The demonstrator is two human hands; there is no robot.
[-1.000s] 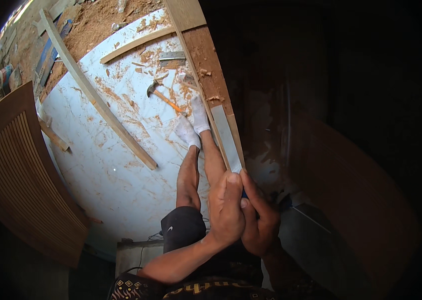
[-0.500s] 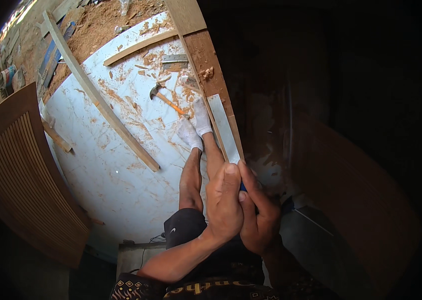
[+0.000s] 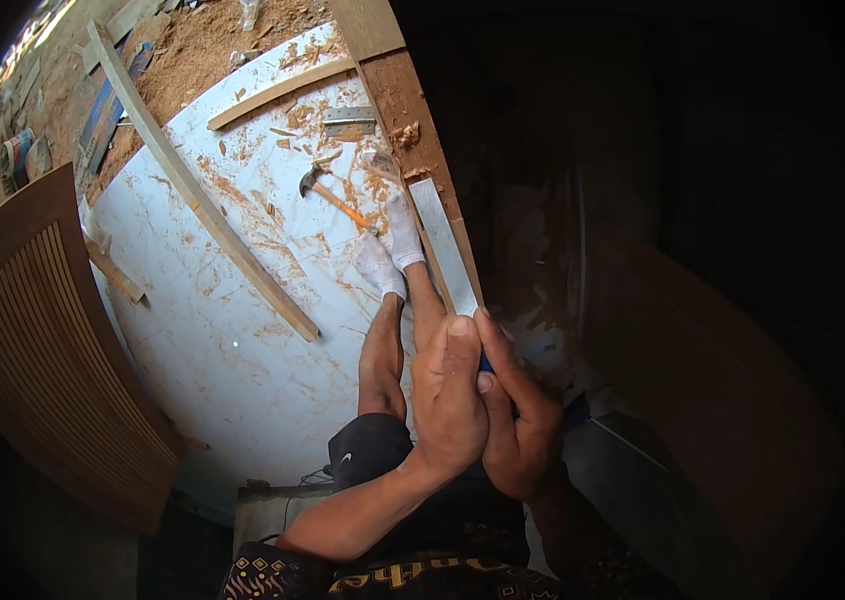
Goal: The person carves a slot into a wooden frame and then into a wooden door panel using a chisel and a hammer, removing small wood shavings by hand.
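A chisel with a broad, flat silver blade (image 3: 445, 245) and a blue handle lies along the narrow edge of a brown wooden board (image 3: 425, 140), pointing away from me. My left hand (image 3: 451, 400) is closed at the base of the blade, thumb on top. Closed on the chisel from the other side is my right hand (image 3: 523, 425), its index finger stretched along the blade's side. Between the hands only a bit of the blue handle shows. Curled wood shavings (image 3: 406, 135) sit on the board's edge beyond the blade tip.
On the white marbled floor lie an orange-handled hammer (image 3: 338, 203), a perforated metal plate (image 3: 349, 122), a long wood strip (image 3: 208, 210), a shorter strip (image 3: 283, 93) and scattered chips. A slatted wooden panel (image 3: 53, 340) stands at left. Sawdust covers the far floor. The right side is dark.
The chisel and both hands have moved slightly forward along the board's edge. The shavings ahead of the blade have shifted a little farther away.
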